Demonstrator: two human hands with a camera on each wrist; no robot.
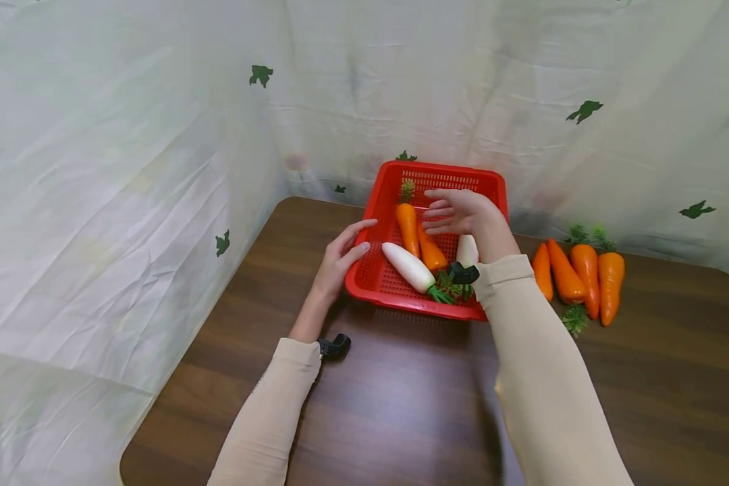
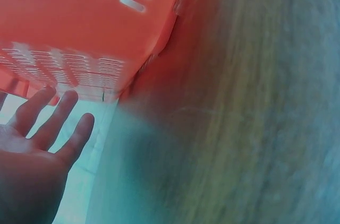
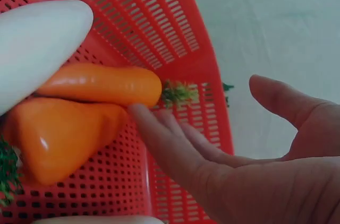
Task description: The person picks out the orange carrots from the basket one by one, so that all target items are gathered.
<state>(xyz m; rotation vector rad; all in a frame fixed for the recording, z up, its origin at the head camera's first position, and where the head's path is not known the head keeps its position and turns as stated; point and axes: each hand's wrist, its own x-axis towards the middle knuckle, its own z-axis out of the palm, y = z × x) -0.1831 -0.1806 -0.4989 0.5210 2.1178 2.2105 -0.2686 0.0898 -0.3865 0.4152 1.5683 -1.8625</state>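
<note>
Pale, wrinkled fabric scattered with dark green leaf-like shapes hangs behind and to the left of a brown wood-grained worktop. Toward its far edge stands a red basket with slotted walls and a perforated bottom. Inside lie an orange carrot, leafy end pointing away from the person, a second carrot just beside it, a white radish slanting across the near left part, and another radish at the right, partly covered by the right arm. The left hand is at the basket's left rim, fingers extended and spread; whether they press on it is unclear. Over the basket, the right hand is wide, its fingers nearly straight and thumb well apart, holding nothing; its fingertips are close to the first carrot, though contact cannot be told. Right of the basket, four more carrots lie side by side on the worktop.
</note>
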